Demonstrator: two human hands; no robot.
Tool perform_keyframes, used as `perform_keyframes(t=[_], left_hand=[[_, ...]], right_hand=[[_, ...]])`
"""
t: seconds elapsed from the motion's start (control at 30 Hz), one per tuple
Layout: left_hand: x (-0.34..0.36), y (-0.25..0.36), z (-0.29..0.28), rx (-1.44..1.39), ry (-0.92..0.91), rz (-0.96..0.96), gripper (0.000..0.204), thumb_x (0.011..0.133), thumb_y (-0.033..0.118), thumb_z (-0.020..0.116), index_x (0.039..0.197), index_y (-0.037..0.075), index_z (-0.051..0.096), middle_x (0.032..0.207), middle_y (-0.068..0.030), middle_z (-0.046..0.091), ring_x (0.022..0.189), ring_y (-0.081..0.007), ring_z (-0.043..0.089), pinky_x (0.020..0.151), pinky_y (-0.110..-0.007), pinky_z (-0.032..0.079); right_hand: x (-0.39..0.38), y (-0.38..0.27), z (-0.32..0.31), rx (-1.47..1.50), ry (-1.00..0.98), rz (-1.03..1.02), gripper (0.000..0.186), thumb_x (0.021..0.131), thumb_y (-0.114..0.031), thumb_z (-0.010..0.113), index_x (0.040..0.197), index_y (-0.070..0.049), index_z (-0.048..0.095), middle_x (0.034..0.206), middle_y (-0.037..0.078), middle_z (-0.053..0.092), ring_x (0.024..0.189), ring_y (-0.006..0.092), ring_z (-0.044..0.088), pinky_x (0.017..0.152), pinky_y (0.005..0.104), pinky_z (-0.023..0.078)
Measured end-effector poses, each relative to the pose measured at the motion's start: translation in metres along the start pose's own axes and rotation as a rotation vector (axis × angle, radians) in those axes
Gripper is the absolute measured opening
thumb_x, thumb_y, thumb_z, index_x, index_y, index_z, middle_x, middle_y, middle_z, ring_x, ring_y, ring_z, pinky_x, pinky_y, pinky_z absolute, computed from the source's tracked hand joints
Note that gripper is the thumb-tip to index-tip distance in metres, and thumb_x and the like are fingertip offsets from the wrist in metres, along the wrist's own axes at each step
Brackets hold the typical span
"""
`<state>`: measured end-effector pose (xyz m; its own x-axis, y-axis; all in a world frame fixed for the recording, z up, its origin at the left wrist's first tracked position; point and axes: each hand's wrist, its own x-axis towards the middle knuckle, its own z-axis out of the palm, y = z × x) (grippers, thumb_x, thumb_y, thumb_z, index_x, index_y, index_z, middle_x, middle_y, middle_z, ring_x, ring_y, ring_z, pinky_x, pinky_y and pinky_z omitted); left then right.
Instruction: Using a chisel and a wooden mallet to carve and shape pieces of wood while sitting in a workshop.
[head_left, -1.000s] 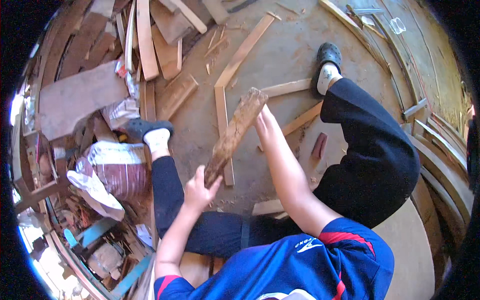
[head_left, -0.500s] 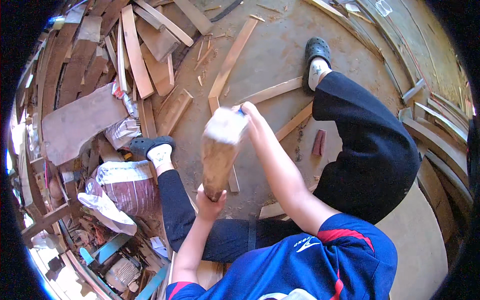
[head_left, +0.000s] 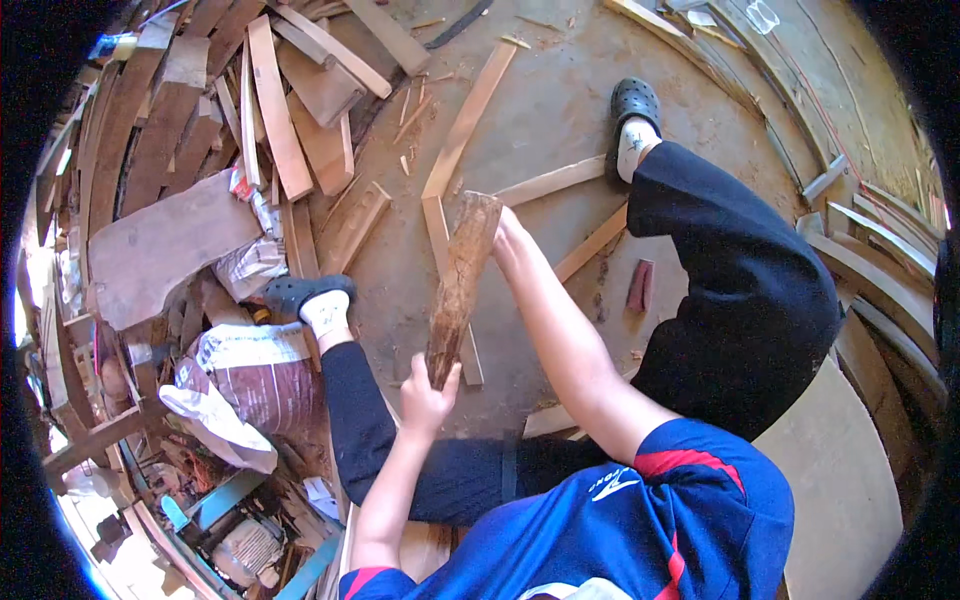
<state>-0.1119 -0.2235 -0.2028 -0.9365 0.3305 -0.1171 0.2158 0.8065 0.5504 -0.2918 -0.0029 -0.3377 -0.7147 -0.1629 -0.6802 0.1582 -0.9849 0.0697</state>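
Note:
A long, rough brown piece of wood (head_left: 462,275) slants up in front of me, its squared far end toward me. My left hand (head_left: 428,398) is wrapped round its near, narrower end, with the thumb along the right side. Beside the wood's far end is my right hand (head_left: 508,228); its fingers are hidden behind the wood, so what they grip does not show. Under the wood, on the floor, lies a narrow pale wooden strip (head_left: 437,225).
Planks (head_left: 278,110) are piled at the left, near a maroon-and-white sack (head_left: 265,375) and a motor (head_left: 248,550). More wooden strips (head_left: 555,183) lie between my spread legs, with a small reddish block (head_left: 640,286). Long boards (head_left: 870,275) lean at the right.
The wood has turned in my hands: its pale, blurred far end now shows as a sharp brown end. A bit of blue at my right fingers is now hidden.

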Motion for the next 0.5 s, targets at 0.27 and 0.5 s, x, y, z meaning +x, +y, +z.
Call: perform_keyframes(t=[0.27,0.5], left_hand=[[0.002,0.007,0.005,0.146,-0.053,-0.039,0.047,0.082,0.029,0.07,0.111,0.0,0.046,0.069,-0.0224,0.062,0.068,-0.0404,0.065,0.057,-0.043,0.052],[-0.005,0.007,0.006,-0.012,0.16,0.2,0.045,0.082,0.03,0.071,0.108,0.002,0.048,0.078,-0.018,0.065,0.072,-0.0366,0.066,0.061,-0.041,0.052]], right_hand=[[0.013,0.008,-0.025,-0.012,-0.154,-0.017,0.024,0.094,-0.017,0.039,0.092,0.0,0.058,0.083,0.014,0.062,0.069,0.025,0.061,0.064,0.038,0.053],[0.025,0.004,-0.038,-0.071,-0.096,0.22,0.028,0.098,-0.022,0.032,0.106,-0.01,0.055,0.105,0.008,0.063,0.096,0.022,0.057,0.086,0.0383,0.047]])
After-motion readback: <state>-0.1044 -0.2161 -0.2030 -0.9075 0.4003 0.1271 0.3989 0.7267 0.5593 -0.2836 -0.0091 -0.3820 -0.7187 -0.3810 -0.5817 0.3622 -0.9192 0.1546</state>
